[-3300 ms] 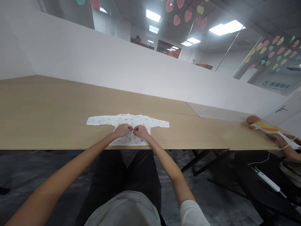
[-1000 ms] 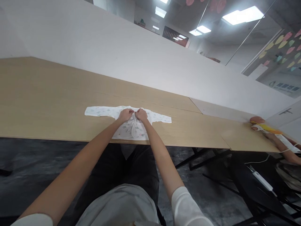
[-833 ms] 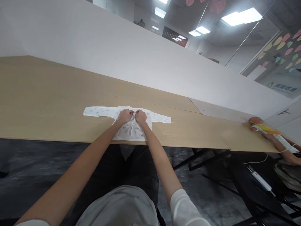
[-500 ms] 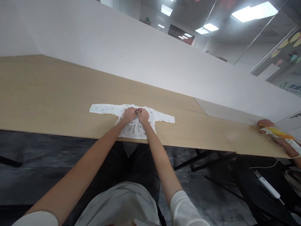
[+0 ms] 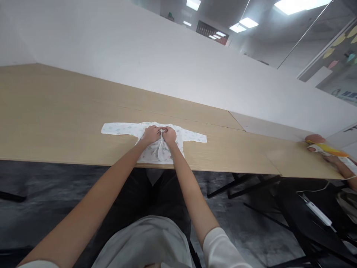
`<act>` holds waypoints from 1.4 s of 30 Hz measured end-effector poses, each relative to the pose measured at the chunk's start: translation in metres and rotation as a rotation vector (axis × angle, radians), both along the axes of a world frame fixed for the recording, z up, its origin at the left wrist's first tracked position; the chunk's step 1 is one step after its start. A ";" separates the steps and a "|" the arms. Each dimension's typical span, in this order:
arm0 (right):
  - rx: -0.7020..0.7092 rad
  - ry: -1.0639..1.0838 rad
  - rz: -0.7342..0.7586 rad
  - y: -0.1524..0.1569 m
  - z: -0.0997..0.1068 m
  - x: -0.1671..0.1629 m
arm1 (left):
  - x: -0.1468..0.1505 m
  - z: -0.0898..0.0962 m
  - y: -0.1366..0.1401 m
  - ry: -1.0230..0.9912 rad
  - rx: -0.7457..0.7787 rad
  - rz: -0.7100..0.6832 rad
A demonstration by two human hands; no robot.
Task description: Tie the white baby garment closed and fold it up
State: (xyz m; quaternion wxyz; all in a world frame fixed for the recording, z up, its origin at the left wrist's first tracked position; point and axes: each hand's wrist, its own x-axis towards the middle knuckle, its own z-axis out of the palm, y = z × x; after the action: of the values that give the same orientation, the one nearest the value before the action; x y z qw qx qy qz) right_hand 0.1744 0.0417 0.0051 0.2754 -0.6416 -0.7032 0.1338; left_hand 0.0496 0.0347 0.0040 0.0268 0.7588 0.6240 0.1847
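Note:
A small white baby shirt with a faint print lies spread on the table, its sleeves stretched out to both sides. My left hand and my right hand meet at the middle of its front, just below the neckline. Both hands have their fingers pinched on the fabric where the two front edges come together. Below them the front opening folds up in a loose ridge down to the hem. Whether a small fastener sits between the fingertips is hidden.
The long wooden table runs along a white wall. On the right a co-worker's hand is at a doll-like thing in yellow and white. A white power strip rests on a dark surface below the table.
My hands stay pinched at the shirt's middle, with fingers shifted only slightly. The whole view has tilted a little. The shirt lies almost as before.

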 end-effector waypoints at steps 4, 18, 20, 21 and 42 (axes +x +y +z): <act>0.002 0.013 0.005 -0.003 0.003 0.002 | -0.002 0.004 0.011 -0.062 -0.077 0.004; 0.033 0.361 -0.061 0.009 -0.002 0.006 | 0.014 0.001 0.008 -0.349 -0.024 0.180; 0.052 0.426 -0.080 0.011 -0.004 0.007 | 0.014 0.001 0.008 -0.340 -0.015 0.172; 0.055 0.447 -0.083 0.012 -0.005 0.007 | 0.014 0.001 0.008 -0.338 -0.010 0.164; 0.033 0.397 0.064 0.016 -0.010 0.006 | 0.006 -0.010 0.010 -0.395 0.059 0.089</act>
State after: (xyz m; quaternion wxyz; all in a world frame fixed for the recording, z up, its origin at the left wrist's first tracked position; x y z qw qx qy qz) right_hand 0.1807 0.0574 -0.0052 0.4149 -0.5752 -0.6573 0.2549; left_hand 0.0559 0.0452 -0.0065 0.1184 0.6798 0.6340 0.3492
